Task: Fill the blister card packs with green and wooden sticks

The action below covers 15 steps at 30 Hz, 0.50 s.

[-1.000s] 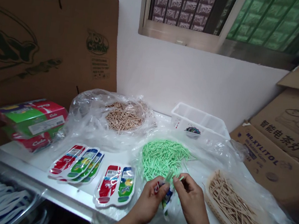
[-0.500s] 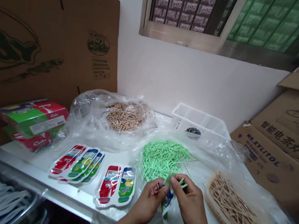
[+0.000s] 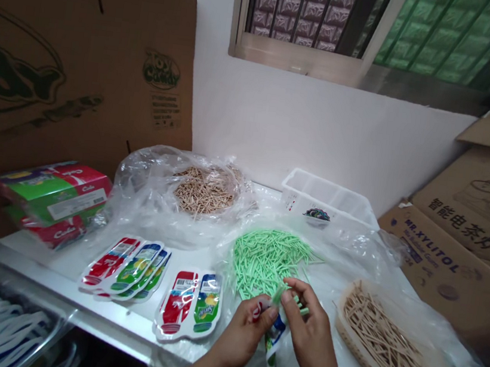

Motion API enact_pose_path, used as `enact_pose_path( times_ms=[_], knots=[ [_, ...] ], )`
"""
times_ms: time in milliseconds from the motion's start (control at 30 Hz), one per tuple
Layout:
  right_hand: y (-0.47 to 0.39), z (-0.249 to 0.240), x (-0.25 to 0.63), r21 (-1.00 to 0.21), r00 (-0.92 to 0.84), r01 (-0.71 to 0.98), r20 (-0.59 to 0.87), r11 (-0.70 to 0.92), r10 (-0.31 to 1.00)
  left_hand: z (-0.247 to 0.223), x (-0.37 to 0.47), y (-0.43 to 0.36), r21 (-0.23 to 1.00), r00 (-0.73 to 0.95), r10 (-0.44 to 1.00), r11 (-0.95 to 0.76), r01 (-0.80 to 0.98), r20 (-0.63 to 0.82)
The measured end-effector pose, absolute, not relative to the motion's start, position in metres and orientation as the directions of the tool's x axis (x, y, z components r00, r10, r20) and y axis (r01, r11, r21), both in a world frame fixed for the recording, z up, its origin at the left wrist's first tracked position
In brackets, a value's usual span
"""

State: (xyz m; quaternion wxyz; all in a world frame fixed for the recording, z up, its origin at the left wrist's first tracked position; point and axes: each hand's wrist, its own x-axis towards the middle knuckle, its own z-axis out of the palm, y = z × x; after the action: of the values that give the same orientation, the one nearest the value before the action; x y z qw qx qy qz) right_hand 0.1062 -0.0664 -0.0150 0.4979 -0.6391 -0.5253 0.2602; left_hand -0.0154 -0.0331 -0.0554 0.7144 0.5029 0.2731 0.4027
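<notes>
My left hand (image 3: 247,322) is closed on a printed packet (image 3: 274,335) with red, blue and green parts, below the pile of green sticks (image 3: 269,259). At the packet's top edge, my right hand (image 3: 306,315) is pinched, with a few green sticks (image 3: 302,305) held among its fingers; their lower parts are hidden. Left of my hands a flat red and green packet (image 3: 190,305) lies on the table, and further left several similar packets (image 3: 138,269) overlap in a fan.
Brown sticks lie in a plastic bag (image 3: 145,188) at the back and in a beige basket (image 3: 363,349) at right. Behind stands a white plastic bin (image 3: 328,197). Cartons flank both sides (image 3: 119,71), (image 3: 452,259). A red-green box (image 3: 63,195) sits at left.
My right hand has shifted slightly, and the green sticks between its fingers sit a little lower and further right. My left hand keeps its hold on the packet.
</notes>
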Motion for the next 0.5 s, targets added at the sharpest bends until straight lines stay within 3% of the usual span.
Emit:
enact_pose_path(
  times_ms=[133, 333, 500],
  knots=[
    [-0.0669, -0.0122, 0.1034, -0.922, 0.321, 0.386, 0.137, 0.002, 0.937, -0.0524, -0.0162, -0.0343, 0.942, 0.534, 0.845, 0.164, -0.294, 0.019],
    [-0.0703, -0.0111, 0.1054, -0.875, 0.332, 0.483, 0.207, 0.022, 0.92, -0.0525, -0.0164, -0.0352, 0.935, 0.528, 0.849, 0.192, -0.299, -0.005],
    [-0.0712, -0.0081, 0.1052, -0.936, 0.245, 0.336, 0.19, 0.1, 0.951, -0.0508, -0.0178, -0.0352, 0.941, 0.555, 0.832, 0.183, -0.284, 0.006]
  ],
)
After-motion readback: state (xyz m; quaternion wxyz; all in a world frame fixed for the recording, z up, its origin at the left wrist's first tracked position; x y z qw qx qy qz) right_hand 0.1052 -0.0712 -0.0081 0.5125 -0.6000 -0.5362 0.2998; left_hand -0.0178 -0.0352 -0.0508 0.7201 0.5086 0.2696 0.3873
